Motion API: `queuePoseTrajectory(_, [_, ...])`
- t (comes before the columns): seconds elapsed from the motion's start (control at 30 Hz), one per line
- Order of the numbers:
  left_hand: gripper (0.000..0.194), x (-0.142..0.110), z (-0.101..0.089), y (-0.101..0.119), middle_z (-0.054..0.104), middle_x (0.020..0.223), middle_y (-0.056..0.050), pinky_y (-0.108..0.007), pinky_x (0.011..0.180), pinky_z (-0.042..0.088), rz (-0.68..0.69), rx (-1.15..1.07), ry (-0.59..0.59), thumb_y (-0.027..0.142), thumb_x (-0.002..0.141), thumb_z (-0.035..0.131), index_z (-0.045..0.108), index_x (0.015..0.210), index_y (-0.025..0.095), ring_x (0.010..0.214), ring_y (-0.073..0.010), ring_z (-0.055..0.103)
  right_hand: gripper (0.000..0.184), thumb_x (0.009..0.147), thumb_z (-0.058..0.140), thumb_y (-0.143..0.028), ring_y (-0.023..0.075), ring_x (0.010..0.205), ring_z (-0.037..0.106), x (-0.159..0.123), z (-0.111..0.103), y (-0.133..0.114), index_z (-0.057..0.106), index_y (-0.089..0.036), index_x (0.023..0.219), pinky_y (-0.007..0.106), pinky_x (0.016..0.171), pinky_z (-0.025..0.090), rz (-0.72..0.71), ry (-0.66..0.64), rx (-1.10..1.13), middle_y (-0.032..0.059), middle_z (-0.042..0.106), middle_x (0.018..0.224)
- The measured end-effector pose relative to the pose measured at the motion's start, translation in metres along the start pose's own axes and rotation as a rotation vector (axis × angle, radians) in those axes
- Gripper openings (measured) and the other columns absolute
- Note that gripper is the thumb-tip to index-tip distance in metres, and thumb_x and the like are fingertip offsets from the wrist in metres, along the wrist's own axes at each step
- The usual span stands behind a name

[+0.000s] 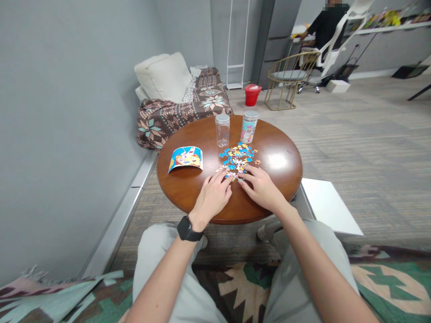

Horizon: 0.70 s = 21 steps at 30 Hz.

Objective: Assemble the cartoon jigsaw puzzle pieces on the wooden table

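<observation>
A loose heap of jigsaw puzzle pieces (237,157), mostly blue with pink, yellow and white ones, lies on the round brown table (269,193). My left hand (214,193) rests at the heap's near left edge, its fingers stretched out over the pieces. On the near right side, my right hand (258,185) has its fingers spread, the tips touching pieces. Neither hand visibly grips a piece. Left of the heap stands a curled picture sheet (186,159) printed in blue, yellow and red.
Behind the heap stand a clear lidded jar (222,131) and a jar with a printed label (248,128). A patterned sofa (188,107) is beyond. Farther back are a red bin (252,95), a gold-framed chair (286,75) and a seated person (328,27). A white box (332,206) sits right of the table.
</observation>
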<state>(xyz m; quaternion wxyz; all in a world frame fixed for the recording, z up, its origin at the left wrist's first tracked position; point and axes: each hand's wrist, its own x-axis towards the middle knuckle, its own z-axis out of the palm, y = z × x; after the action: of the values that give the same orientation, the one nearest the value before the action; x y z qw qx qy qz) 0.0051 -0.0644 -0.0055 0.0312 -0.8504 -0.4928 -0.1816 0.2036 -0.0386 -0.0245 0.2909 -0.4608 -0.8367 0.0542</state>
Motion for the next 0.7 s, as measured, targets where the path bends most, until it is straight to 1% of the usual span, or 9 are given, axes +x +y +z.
queuePoseTrajectory(0.17, [0.034, 0.0007, -0.0017, -0.0002, 0.057, 0.142, -0.012, -0.042, 0.11, 0.045, 0.015, -0.012, 0.011, 0.015, 0.097, 0.047, 0.059, 0.129, 0.018, 0.132, -0.0243, 0.053, 0.032, 0.098, 0.049, -0.031, 0.0314, 0.129, 0.056, 0.0008, -0.0027, -0.0016, 0.071, -0.021, 0.119, 0.059, 0.11, 0.044, -0.011, 0.008, 0.0, 0.015, 0.06, 0.139])
queuePoseTrajectory(0.33, [0.032, 0.001, -0.0014, -0.0003, 0.057, 0.139, -0.015, -0.044, 0.11, 0.046, 0.015, -0.031, 0.026, 0.016, 0.097, 0.048, 0.06, 0.126, 0.016, 0.131, -0.0257, 0.054, 0.032, 0.097, 0.05, -0.028, 0.0304, 0.132, 0.055, 0.0016, -0.0052, -0.0023, 0.071, -0.018, 0.12, 0.054, 0.111, 0.045, -0.063, -0.003, 0.032, 0.0159, 0.059, 0.142])
queuePoseTrajectory(0.43, [0.031, 0.0007, 0.0005, -0.0011, 0.057, 0.139, -0.015, -0.044, 0.111, 0.046, 0.015, -0.052, 0.036, 0.015, 0.096, 0.049, 0.06, 0.125, 0.015, 0.131, -0.026, 0.054, 0.033, 0.097, 0.051, -0.027, 0.0302, 0.132, 0.055, 0.0019, -0.006, -0.0024, 0.07, -0.017, 0.121, 0.053, 0.111, 0.045, -0.07, -0.013, 0.037, 0.0165, 0.057, 0.143])
queuePoseTrajectory(0.6, [0.031, 0.0014, 0.0027, -0.0014, 0.055, 0.136, -0.017, -0.043, 0.112, 0.047, 0.008, -0.123, 0.05, 0.014, 0.095, 0.05, 0.059, 0.125, 0.012, 0.128, -0.0263, 0.057, 0.033, 0.096, 0.052, -0.027, 0.0303, 0.132, 0.055, 0.0019, -0.0053, -0.0009, 0.069, -0.017, 0.123, 0.054, 0.111, 0.046, -0.068, -0.025, 0.054, 0.0162, 0.056, 0.145])
queuePoseTrajectory(0.7, [0.034, 0.0022, 0.0019, -0.0001, 0.054, 0.134, -0.016, -0.043, 0.111, 0.049, 0.018, -0.18, 0.039, 0.011, 0.095, 0.047, 0.057, 0.127, 0.013, 0.126, -0.0252, 0.058, 0.034, 0.097, 0.051, -0.027, 0.0303, 0.132, 0.055, 0.0016, -0.0047, -0.0003, 0.069, -0.019, 0.124, 0.054, 0.11, 0.046, -0.071, -0.024, 0.059, 0.0152, 0.057, 0.144])
